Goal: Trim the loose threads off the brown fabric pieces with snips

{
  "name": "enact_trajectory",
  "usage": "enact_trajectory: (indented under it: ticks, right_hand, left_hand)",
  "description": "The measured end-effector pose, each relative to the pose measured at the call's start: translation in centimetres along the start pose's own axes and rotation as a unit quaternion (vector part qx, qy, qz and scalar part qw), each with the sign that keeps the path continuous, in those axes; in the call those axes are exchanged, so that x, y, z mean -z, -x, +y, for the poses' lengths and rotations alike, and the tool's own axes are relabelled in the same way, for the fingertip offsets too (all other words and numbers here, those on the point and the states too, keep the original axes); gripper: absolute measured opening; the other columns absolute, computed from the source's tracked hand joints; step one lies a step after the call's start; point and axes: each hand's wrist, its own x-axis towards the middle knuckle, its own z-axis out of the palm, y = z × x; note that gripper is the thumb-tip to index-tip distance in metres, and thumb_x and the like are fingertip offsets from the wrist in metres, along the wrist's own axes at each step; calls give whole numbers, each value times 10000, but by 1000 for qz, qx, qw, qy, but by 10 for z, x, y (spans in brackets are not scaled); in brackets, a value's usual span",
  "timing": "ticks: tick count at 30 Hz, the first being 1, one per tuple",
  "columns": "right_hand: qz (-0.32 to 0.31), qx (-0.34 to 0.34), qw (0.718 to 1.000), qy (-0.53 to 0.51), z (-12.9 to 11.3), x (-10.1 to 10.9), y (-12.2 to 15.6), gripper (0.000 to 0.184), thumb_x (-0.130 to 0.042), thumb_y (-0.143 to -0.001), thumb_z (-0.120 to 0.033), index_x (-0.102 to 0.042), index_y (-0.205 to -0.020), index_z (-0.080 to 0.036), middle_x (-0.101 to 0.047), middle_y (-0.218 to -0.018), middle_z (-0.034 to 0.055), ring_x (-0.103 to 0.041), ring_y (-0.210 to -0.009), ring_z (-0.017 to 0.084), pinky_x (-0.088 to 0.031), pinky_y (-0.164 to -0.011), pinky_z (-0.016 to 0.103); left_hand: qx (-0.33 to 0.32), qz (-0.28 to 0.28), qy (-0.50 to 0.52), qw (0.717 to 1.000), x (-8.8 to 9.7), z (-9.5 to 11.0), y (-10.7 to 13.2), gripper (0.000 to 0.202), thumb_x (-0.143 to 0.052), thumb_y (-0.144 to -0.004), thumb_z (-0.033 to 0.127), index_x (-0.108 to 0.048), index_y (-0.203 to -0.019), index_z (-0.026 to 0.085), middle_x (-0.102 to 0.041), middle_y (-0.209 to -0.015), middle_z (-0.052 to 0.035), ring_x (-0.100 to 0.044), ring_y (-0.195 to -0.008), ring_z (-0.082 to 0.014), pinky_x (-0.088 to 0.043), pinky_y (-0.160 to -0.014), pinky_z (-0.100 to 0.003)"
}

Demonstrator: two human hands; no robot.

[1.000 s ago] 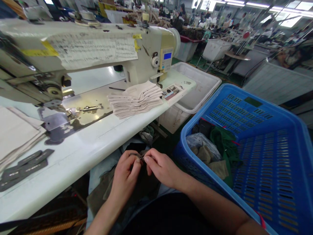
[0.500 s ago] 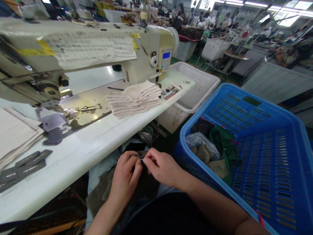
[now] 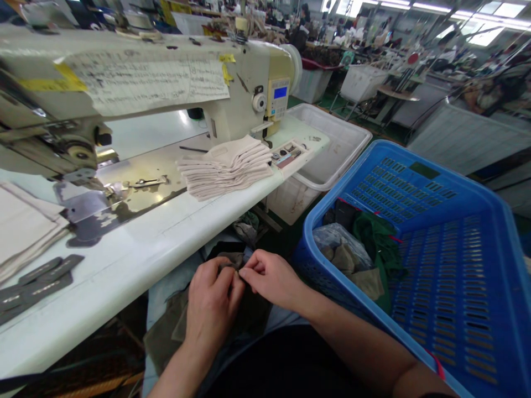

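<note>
Over my lap, my left hand [image 3: 213, 301] is closed on a piece of dark olive fabric [image 3: 164, 334], which drapes down below the wrist. My right hand [image 3: 269, 276] is pinched, thumb and forefinger meeting the left fingertips at the fabric's upper edge. Whatever small thing sits in that pinch is hidden by the fingers. Both hands are just in front of the white table edge [image 3: 174, 235]. Beyond them stands a sewing machine [image 3: 244, 83], with a stack of folded beige fabric pieces [image 3: 228, 168] on its bed.
To the right is a blue plastic basket [image 3: 348, 179] holding green and olive cloth and a plastic bag. A white bin [image 3: 348, 135] stands behind it. Dark grey labelled strips [image 3: 37, 284] and beige panels [image 3: 25, 226] lie on the table at left. People work in the background.
The thin metallic thing glinting between my fingertips is now out of sight. My hands have drawn slightly closer together at the fabric, and the view has shifted a little.
</note>
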Motion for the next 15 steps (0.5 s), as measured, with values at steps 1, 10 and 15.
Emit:
enact_trajectory:
  ticks: [1, 10, 15]
  right_hand:
    - [3, -2, 1000, 1, 1, 0, 0, 110, -686, -881, -253, -649, -795, -195, -671, -660, -10, -625, -622, 143, -422, -566, 235]
    - [-15, 16, 994, -108, 12, -6, -2, 149, -654, -901, -285, -620, -796, -186, -584, -598, -44, -552, -566, 116, -399, -544, 222]
    - [34, 144, 988, -46, 7, 7, -3, 154, -679, -906, -290, -695, -1018, -187, -623, -716, -32, -577, -656, 124, -453, -648, 241]
  left_hand:
    - [2, -1, -1, 1000, -1, 0, 1, 278, -485, -984, 251, -622, -755, 173, -633, -918, -106, -608, -823, -243, -511, -719, -374]
    - [94, -22, 148, 984, 4, 2, -4, 272, -480, -965, 262, -598, -726, 207, -636, -898, -58, -634, -844, -208, -514, -770, -336]
    - [155, -70, 259, 951, 12, 4, -10, 302, -475, -954, 275, -584, -678, 220, -626, -858, -31, -630, -830, -176, -510, -750, -275]
